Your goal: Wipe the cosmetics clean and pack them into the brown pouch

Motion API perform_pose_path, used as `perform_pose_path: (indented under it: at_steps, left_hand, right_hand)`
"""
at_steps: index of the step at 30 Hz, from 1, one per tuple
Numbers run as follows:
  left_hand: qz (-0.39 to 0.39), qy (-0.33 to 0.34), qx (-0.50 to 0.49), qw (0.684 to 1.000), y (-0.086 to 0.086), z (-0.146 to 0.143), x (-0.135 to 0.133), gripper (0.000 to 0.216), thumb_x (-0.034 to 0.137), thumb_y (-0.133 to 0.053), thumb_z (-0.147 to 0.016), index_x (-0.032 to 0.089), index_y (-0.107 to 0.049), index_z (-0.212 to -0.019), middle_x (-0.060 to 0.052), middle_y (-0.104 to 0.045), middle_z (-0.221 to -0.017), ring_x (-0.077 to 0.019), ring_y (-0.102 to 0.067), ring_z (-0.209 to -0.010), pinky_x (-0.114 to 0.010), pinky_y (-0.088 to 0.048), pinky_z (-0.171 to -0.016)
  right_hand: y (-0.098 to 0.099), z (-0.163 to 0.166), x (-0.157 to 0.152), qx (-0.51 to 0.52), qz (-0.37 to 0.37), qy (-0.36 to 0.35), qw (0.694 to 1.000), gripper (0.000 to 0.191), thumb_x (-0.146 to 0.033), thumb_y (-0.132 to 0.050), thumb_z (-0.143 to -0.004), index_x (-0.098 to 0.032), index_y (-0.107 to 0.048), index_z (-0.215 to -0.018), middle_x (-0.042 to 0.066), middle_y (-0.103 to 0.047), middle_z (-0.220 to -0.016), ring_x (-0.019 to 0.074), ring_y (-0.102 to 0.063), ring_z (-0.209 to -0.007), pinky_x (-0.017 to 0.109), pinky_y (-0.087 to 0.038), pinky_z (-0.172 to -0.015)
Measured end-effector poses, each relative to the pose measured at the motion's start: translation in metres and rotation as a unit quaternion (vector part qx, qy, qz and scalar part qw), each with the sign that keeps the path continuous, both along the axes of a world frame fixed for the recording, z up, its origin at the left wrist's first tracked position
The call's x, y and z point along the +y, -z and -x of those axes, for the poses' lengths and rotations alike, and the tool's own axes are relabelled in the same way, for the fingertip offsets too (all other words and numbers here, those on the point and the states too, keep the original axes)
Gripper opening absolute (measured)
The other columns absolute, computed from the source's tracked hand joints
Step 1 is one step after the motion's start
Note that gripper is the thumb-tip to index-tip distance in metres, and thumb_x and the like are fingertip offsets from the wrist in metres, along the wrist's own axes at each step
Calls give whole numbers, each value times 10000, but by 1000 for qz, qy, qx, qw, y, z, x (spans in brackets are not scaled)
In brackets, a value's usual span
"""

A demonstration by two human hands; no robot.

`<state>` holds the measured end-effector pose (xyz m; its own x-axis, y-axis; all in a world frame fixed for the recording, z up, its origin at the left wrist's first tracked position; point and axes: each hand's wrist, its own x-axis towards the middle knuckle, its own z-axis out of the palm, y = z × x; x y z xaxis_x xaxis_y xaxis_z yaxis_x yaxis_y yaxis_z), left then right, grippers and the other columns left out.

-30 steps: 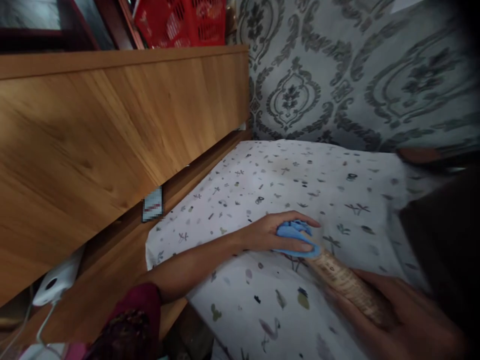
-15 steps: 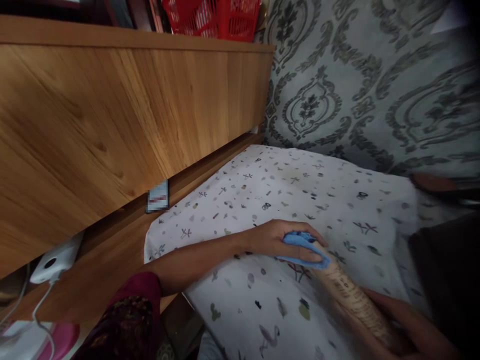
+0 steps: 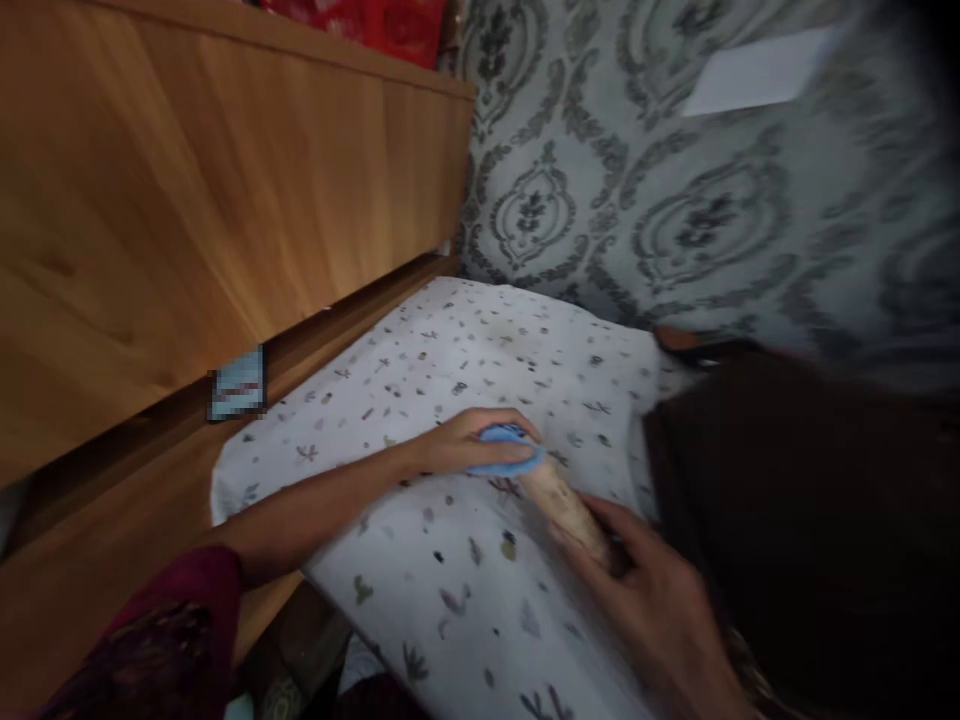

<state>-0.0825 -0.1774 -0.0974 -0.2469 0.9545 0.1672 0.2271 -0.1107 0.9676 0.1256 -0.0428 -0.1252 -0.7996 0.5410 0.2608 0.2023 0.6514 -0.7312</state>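
Note:
My left hand (image 3: 465, 447) is closed around a small blue cloth (image 3: 504, 451) and presses it against the far end of a tan, patterned cylinder-shaped object (image 3: 562, 505). My right hand (image 3: 660, 605) grips the near end of that cylinder, fingers wrapped over it. Both rest on a white printed sheet (image 3: 420, 380) covering a padded surface. The picture is blurred by motion.
A wooden headboard-like panel (image 3: 187, 200) runs along the left, with a ledge (image 3: 112, 520) below it. Grey damask wallpaper (image 3: 637, 180) stands behind. A dark brown mass (image 3: 810, 520) fills the right. A red basket (image 3: 360, 18) sits on top of the wood.
The view swung right and both hands now appear further left and higher. My left hand still holds the blue cloth at the cylinder's end; less of the cylinder shows between the hands.

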Motion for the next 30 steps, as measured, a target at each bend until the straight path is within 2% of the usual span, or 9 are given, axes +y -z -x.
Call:
perform_pose_path:
  at_steps: [5,8,11,15,19,22,24,26,30]
  left_hand:
    - [20,-8,6,1000,-1,-2,-1,457,552,-689,-852,181,-689,-1120,-75,-673,-1031,-170,-632,-828,-240,-483,-694]
    - [17,-5,-8,1000,-5,-3,-2,436,544,-676,-869,186,-692,-1118,-66,-663,-1002,-144,-615,-769,-217,-472,-637]
    - [27,-6,-15,999,-7,-6,-4,422,540,-651,-897,187,-689,-1124,-32,-640,-857,-108,-559,-647,-199,-443,-558]
    - [31,-11,-39,999,-5,-8,-3,415,540,-623,-921,178,-682,-1117,7,-592,-707,-92,-520,-554,-193,-428,-507]
    - [20,-14,-60,998,-2,-10,-1,437,567,-632,-908,169,-701,-1076,15,-577,-667,-91,-523,-552,-190,-448,-514]
    - [24,-24,-69,997,1,-11,0,460,582,-633,-900,168,-717,-1084,13,-574,-670,-88,-519,-546,-187,-450,-506]
    - [30,-36,-74,996,2,-12,1,464,581,-628,-901,162,-722,-1077,11,-579,-676,-79,-504,-520,-183,-436,-481]
    - [39,-48,-78,995,3,-13,2,464,576,-626,-899,151,-724,-1057,10,-587,-675,-71,-487,-490,-182,-414,-452]
    - [46,-68,-80,993,4,-13,4,421,549,-642,-880,145,-720,-969,18,-587,-662,-64,-466,-472,-182,-394,-443]
  right_hand:
    - [-17,-4,-10,-62,95,3,994,633,-618,-608,-790,-166,-690,-1224,68,-737,-868,213,-643,-706,309,-496,-604]
    - [-24,-7,-11,-57,151,-30,986,617,-637,-585,-829,-174,-681,-1226,59,-718,-863,214,-638,-778,302,-485,-644]
    - [-29,-9,-11,-50,255,-66,963,637,-703,-606,-816,-173,-686,-1160,43,-683,-828,186,-612,-730,283,-488,-614]
    - [-31,-9,-12,-56,423,-93,899,690,-744,-731,-707,-175,-650,-1088,4,-654,-735,135,-584,-598,255,-509,-573]
    - [-26,-8,-13,-55,577,-110,807,603,-672,-795,-707,-193,-608,-1024,45,-726,-763,148,-648,-597,269,-561,-596]
    - [-22,-7,-13,-44,646,-142,749,496,-587,-774,-791,-172,-607,-1006,81,-747,-787,162,-685,-621,283,-582,-599]
    - [-21,-8,-13,-43,668,-155,727,490,-572,-772,-805,-155,-611,-1007,100,-755,-815,167,-696,-638,302,-596,-620]
    - [-23,-9,-13,-43,665,-158,728,527,-583,-787,-790,-144,-623,-1032,106,-753,-861,173,-708,-683,311,-605,-652]
    - [-29,-12,-13,-60,610,-158,774,608,-448,-909,-682,-162,-621,-1135,39,-708,-899,153,-713,-724,252,-571,-643]
